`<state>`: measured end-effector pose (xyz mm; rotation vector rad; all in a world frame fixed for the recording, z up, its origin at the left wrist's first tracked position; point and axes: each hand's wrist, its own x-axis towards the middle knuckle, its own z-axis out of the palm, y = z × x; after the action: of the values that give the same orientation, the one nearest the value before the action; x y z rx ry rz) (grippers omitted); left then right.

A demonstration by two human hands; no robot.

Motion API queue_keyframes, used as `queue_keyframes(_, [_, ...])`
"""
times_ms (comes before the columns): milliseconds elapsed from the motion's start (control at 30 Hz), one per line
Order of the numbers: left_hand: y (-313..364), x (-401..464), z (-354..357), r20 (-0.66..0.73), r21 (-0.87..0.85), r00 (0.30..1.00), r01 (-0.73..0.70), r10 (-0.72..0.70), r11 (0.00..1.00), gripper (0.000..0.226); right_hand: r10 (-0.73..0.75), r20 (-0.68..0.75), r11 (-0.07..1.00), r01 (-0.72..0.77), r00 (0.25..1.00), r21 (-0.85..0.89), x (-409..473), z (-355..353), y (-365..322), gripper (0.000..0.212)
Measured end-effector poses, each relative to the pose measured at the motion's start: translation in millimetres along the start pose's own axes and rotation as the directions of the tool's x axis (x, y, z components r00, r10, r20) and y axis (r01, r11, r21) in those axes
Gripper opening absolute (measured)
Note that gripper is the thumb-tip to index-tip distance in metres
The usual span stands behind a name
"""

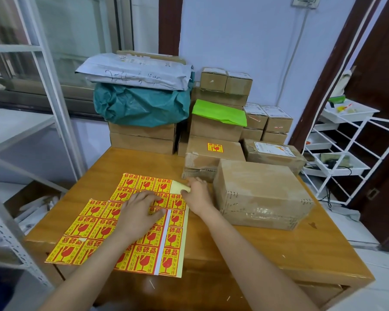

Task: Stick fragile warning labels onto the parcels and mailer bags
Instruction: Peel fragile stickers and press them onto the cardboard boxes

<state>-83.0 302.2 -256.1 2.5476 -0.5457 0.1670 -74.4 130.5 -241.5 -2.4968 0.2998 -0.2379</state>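
Sheets of yellow-and-red fragile labels [94, 223] lie on the wooden table [267, 250]. My left hand [142, 209] presses flat on the top sheet. My right hand [197, 194] pinches one label [181, 187] at the sheet's far right corner, its pale back turned up as it peels away. A taped brown parcel [261, 194] stands just right of my right hand. Behind it a flatter box [213, 153] carries a fragile label [215, 147] on top.
Stacked cardboard boxes [142, 138], a teal mailer bag [142, 104], grey mailer bags [135, 72] and a green bag [219, 113] line the back wall. A white wire rack [346, 153] stands right, a metal shelf frame [52, 97] left.
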Motion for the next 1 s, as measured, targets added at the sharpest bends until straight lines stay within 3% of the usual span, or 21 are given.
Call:
queue_keyframes(167, [-5,2,0,-0.092,-0.059,0.996,0.016,-0.021,0.998,0.051,-0.012,-0.075,0.977,0.027,0.997,0.212,-5,-4,-5,0.04])
queue_keyframes(300, [-11,9,-4,-0.135,-0.032,0.986,0.098,-0.102,0.995,0.075,-0.063,-0.214,0.969,0.111,0.975,0.219,-15,-26,-16,0.038])
queue_keyframes(500, [-22,27,-12,-0.14,-0.087,0.973,0.171,-0.182,0.981,0.073,-0.201,-0.43,0.951,0.281,0.88,0.131,-22,-72,-31,0.033])
queue_keyframes(633, [-27,37,-14,-0.121,-0.073,0.965,0.226,-0.233,0.971,0.072,-0.172,-0.584,0.922,0.339,0.793,0.189,-22,-108,-40,0.031])
queue_keyframes(767, [-24,41,-10,-0.095,-0.013,0.964,0.247,-0.248,0.969,0.073,-0.104,-0.588,0.87,0.36,0.802,0.337,-20,-147,-46,0.031])
queue_keyframes(1000, [-7,55,-7,-0.076,-0.06,0.958,0.271,-0.276,0.961,0.065,0.049,-0.553,0.716,0.357,0.831,0.6,-15,-185,-39,0.03])
